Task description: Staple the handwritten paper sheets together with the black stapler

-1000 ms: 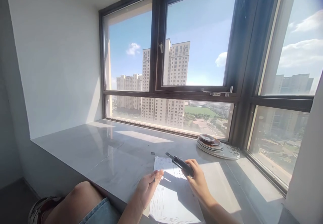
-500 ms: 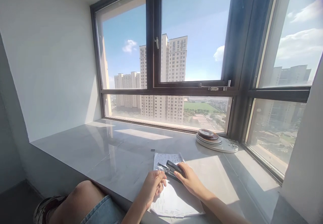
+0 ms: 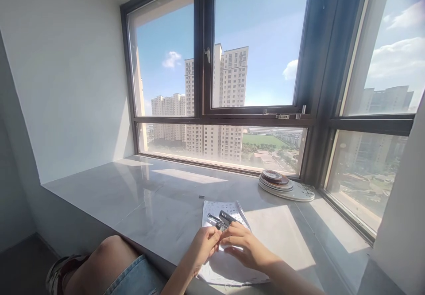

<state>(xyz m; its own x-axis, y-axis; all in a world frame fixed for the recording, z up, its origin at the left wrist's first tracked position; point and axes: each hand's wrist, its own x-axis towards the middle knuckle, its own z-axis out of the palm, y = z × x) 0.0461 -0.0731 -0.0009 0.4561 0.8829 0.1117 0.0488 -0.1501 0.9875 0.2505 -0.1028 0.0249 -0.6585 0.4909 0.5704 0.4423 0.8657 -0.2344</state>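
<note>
The long black and metal stapler [image 3: 227, 216] is over the thin, marked paper [image 3: 215, 272]. The left hand [image 3: 205, 241] has a narrow grip; the right hand [image 3: 245, 245] hides the stapler's back, so I can't tell its grip.

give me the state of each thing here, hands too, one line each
stapler: opened up, partly hidden by the hands
paper: marked, lying on the sill, partly shadowed
plates: stacked
small strip: lying loose on the sill
middle window: looks shut
left hand: fingers bent, grip unclear
right hand: fingers curved, grip unclear
</note>
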